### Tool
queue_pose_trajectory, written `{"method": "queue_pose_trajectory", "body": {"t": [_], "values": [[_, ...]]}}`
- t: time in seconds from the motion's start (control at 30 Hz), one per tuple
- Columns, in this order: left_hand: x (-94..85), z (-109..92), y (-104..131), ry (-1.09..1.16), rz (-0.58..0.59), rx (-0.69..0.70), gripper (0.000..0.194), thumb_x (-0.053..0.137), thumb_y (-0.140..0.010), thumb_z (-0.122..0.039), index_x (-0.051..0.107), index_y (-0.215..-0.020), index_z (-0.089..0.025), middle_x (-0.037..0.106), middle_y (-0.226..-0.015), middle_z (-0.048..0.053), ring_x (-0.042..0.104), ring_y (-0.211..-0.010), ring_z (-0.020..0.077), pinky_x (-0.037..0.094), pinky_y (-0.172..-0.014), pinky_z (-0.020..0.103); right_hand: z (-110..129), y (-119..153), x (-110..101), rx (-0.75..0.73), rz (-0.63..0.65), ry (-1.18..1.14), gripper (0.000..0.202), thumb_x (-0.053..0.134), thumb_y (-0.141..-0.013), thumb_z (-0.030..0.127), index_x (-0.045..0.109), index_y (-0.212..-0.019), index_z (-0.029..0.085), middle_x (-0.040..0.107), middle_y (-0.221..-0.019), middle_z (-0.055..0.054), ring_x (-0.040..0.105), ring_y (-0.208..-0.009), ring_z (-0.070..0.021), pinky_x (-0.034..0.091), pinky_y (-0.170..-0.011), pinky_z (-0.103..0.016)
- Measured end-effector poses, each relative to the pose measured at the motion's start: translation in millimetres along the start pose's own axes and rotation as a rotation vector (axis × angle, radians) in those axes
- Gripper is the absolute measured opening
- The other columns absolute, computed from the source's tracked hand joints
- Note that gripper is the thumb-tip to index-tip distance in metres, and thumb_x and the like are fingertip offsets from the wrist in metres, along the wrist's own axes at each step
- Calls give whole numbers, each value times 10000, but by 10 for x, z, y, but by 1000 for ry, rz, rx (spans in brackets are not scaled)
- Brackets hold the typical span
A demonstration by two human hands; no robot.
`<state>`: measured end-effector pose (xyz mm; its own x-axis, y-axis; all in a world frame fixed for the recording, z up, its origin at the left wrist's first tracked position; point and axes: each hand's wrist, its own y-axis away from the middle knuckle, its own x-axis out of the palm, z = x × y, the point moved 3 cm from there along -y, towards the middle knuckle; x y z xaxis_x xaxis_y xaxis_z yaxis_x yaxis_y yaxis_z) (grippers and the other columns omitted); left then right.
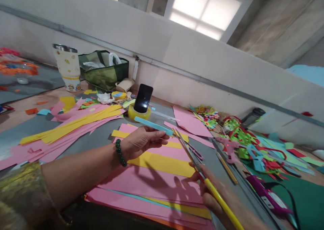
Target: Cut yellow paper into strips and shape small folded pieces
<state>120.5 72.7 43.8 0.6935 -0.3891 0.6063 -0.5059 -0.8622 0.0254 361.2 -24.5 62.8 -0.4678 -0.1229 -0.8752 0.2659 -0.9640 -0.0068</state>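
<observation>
A light-blue paper strip (153, 125) is pinched between the thumb and fingers of my left hand (141, 140), which wears a green bead bracelet (120, 152). My right hand (212, 186), partly blurred, is closed around a long slim metal tool with a yellow handle (220, 199). The tool's pointed end reaches up to the right end of the strip; whether they touch I cannot tell. Below both hands lies a stack of pink paper (162, 181) with yellow pieces (162, 163) across it. A small purple-edged tool (196, 153) rests just beyond my right hand.
Yellow and pink strips (76, 125) spread at left. A phone (143, 98) leans in a yellow tape roll (139, 112). Behind stand a tumbler (67, 68) and a green bag (106, 75). At right lie a pink glue gun (229, 149), a purple device (268, 194) and paper scraps (263, 155).
</observation>
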Motion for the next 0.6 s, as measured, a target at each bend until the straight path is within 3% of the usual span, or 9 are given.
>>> {"method": "queue_pose_trajectory", "body": {"t": [0.1, 0.27, 0.6], "values": [[10, 28, 7, -22, 12, 1, 229, 793, -666, -301, 708, -763, -111, 702, -784, 53, 649, -712, 106, 483, -717, 218, 179, -38, 33, -23, 51, -2, 721, 437, -798, 658, 413, -1366, 213, 634, -982, -95, 593, -884, -272, 494, -767, -387], [29, 52, 1, -81, 10, 34, 268, 795, -652, -343, 706, -748, -109, 701, -776, 62, 654, -701, 124, 486, -714, 242, 409, -93, 44, -19, 118, -18, 743, 423, -795, 684, 415, -1353, 194, 624, -843, -60, 583, -806, -245, 491, -752, -369], [52, 57, 4, -85, -22, 24, 278, 802, -632, -334, 692, -737, -102, 698, -755, 65, 655, -687, 134, 484, -721, 266, 348, -162, 113, -33, 111, -68, 779, 377, -766, 748, 477, -1300, 190, 601, -768, -40, 566, -727, -214, 487, -681, -331]]}}
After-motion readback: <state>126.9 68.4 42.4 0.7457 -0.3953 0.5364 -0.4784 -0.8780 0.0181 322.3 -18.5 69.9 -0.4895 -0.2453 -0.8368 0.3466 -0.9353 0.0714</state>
